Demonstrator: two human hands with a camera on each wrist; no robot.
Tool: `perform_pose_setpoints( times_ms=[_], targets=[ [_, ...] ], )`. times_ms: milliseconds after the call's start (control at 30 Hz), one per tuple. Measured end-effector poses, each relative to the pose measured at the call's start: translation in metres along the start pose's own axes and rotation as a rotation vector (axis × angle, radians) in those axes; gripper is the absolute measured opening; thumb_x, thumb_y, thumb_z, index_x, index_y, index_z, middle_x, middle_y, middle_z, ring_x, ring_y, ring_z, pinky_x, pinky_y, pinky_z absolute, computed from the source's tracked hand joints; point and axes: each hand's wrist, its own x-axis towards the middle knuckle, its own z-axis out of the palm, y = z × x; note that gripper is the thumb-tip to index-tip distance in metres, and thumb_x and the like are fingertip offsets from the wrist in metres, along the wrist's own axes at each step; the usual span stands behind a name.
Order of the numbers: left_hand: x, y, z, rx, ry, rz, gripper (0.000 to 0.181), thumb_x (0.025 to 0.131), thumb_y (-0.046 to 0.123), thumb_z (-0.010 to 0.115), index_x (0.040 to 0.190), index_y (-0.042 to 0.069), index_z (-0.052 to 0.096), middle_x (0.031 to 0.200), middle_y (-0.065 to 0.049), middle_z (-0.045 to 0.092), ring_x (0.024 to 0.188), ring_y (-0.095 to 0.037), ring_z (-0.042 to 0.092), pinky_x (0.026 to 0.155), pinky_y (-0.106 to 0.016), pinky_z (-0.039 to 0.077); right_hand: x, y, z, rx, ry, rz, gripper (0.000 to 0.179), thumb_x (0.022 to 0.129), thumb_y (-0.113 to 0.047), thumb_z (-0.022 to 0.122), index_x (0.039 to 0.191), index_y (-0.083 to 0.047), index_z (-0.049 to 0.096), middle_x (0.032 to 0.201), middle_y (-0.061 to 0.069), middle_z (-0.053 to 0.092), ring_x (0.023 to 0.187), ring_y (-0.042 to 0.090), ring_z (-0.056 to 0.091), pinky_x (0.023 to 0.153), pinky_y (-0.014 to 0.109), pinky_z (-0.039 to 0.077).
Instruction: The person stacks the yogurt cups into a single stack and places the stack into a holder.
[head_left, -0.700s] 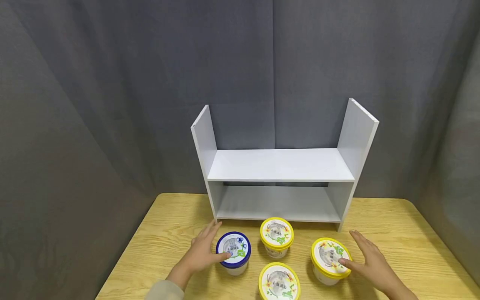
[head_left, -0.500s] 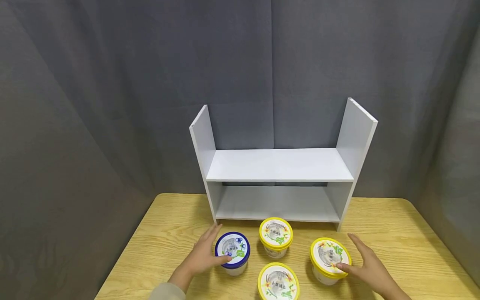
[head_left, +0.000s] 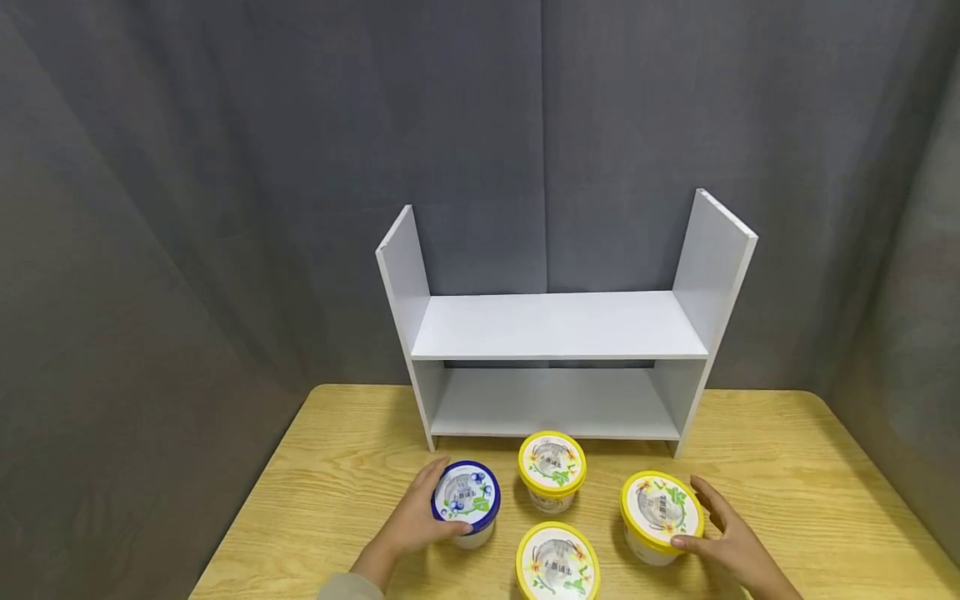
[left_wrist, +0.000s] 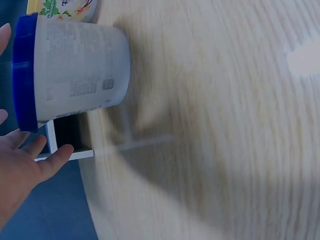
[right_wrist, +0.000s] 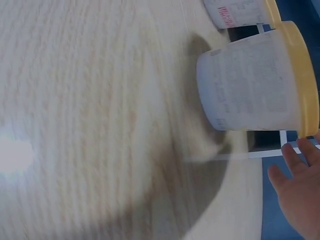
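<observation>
In the head view my left hand (head_left: 415,521) is around the left side of a blue-lidded tub (head_left: 465,498). Its thumb overlaps the front rim, and its fingers reach along the far left edge. The left wrist view has these fingers (left_wrist: 56,161) spread beside the blue lid (left_wrist: 25,72). On the right, my right hand (head_left: 738,550) flanks a yellow-lidded tub (head_left: 662,512), thumb at the near rim and fingers by the right edge. Seen from the right wrist, its fingers (right_wrist: 295,159) are spread below the yellow lid (right_wrist: 301,80). Both tubs stand upright.
Between the hands stand two more yellow-lidded tubs, one farther back (head_left: 552,465) and one nearer (head_left: 557,562). Behind them a white two-level shelf (head_left: 558,327) stands on the wooden table (head_left: 337,442). Grey curtains (head_left: 300,208) enclose the back and sides.
Both hands have drawn in closer to their tubs. The left hand moved right and slightly nearer the person; the right hand moved left, its fingers now by the lid. The tubs stayed put.
</observation>
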Motion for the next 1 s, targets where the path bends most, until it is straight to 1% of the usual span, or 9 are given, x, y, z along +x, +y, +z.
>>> perform_pose_setpoints(
  times_ms=[67, 167, 267, 533, 733, 800, 867, 933, 1000],
  targets=[
    [0.000, 0.000, 0.002, -0.011, 0.005, -0.004, 0.100, 0.054, 0.033, 0.080, 0.132, -0.002, 0.028, 0.132, -0.023, 0.028, 0.117, -0.041, 0.028, 0.090, -0.056, 0.025, 0.001, 0.000, 0.001, 0.046, -0.016, 0.023, 0.090, 0.073, -0.021, 0.068, 0.138, -0.005, 0.009, 0.136, 0.027, 0.015, 0.118, 0.048, 0.016, 0.087, 0.064, 0.015],
    [0.001, 0.000, 0.005, -0.019, 0.005, -0.021, 0.101, 0.053, 0.032, 0.080, 0.132, -0.001, 0.027, 0.132, -0.023, 0.028, 0.117, -0.041, 0.028, 0.090, -0.057, 0.025, 0.002, -0.004, 0.003, 0.109, -0.028, 0.054, 0.091, 0.072, -0.018, 0.069, 0.137, -0.002, 0.009, 0.138, 0.027, 0.010, 0.119, 0.050, 0.011, 0.085, 0.067, 0.012],
    [0.001, -0.001, 0.007, -0.029, 0.001, -0.037, 0.101, 0.053, 0.029, 0.081, 0.133, -0.001, 0.027, 0.132, -0.023, 0.027, 0.117, -0.041, 0.027, 0.090, -0.057, 0.024, 0.003, -0.009, 0.004, 0.153, -0.032, 0.071, 0.090, 0.070, -0.015, 0.070, 0.137, 0.000, 0.010, 0.138, 0.026, 0.008, 0.121, 0.047, 0.008, 0.088, 0.065, 0.009],
    [0.000, -0.005, 0.008, -0.071, -0.004, -0.058, 0.104, 0.051, 0.026, 0.082, 0.134, 0.000, 0.024, 0.133, -0.023, 0.026, 0.119, -0.040, 0.026, 0.092, -0.056, 0.023, 0.000, -0.009, 0.008, 0.222, -0.015, 0.016, 0.088, 0.069, -0.009, 0.070, 0.136, 0.000, 0.014, 0.138, 0.026, 0.009, 0.123, 0.044, 0.005, 0.090, 0.063, 0.006],
    [-0.003, -0.008, 0.010, -0.097, 0.010, -0.077, 0.103, 0.051, 0.025, 0.082, 0.134, 0.000, 0.025, 0.132, -0.023, 0.027, 0.118, -0.041, 0.027, 0.091, -0.057, 0.022, -0.001, -0.009, 0.010, 0.283, -0.048, -0.017, 0.088, 0.067, 0.000, 0.070, 0.135, 0.002, 0.014, 0.138, 0.028, 0.004, 0.122, 0.045, 0.001, 0.090, 0.063, 0.004],
    [-0.004, -0.008, 0.011, -0.129, 0.018, -0.084, 0.102, 0.052, 0.025, 0.082, 0.134, 0.001, 0.026, 0.132, -0.023, 0.028, 0.118, -0.041, 0.028, 0.091, -0.057, 0.022, -0.002, -0.008, 0.011, 0.297, -0.052, -0.012, 0.088, 0.068, 0.001, 0.069, 0.136, 0.001, 0.013, 0.138, 0.027, 0.003, 0.126, 0.034, 0.004, 0.091, 0.061, 0.005],
    [-0.005, -0.009, 0.012, -0.163, 0.031, -0.093, 0.101, 0.053, 0.025, 0.082, 0.133, 0.001, 0.026, 0.132, -0.022, 0.029, 0.117, -0.040, 0.029, 0.091, -0.057, 0.022, -0.002, -0.007, 0.012, 0.283, -0.044, 0.002, 0.088, 0.069, -0.001, 0.068, 0.137, -0.002, 0.013, 0.139, 0.025, 0.006, 0.124, 0.016, 0.018, 0.096, 0.054, 0.013],
    [-0.006, -0.009, 0.013, -0.197, 0.049, -0.110, 0.100, 0.053, 0.025, 0.081, 0.133, 0.002, 0.026, 0.132, -0.022, 0.029, 0.117, -0.040, 0.029, 0.091, -0.057, 0.022, -0.002, -0.005, 0.013, 0.262, -0.034, 0.025, 0.088, 0.069, -0.004, 0.069, 0.137, -0.004, 0.013, 0.139, 0.023, 0.009, 0.113, -0.002, 0.027, 0.097, 0.041, 0.023],
    [-0.007, -0.010, 0.014, -0.221, 0.070, -0.137, 0.099, 0.054, 0.025, 0.081, 0.134, 0.002, 0.026, 0.132, -0.022, 0.029, 0.116, -0.041, 0.029, 0.091, -0.056, 0.022, -0.002, -0.002, 0.015, 0.243, -0.016, 0.038, 0.087, 0.070, -0.006, 0.069, 0.137, -0.006, 0.015, 0.139, 0.022, 0.013, 0.099, -0.015, 0.030, 0.093, 0.036, 0.028]
  ],
)
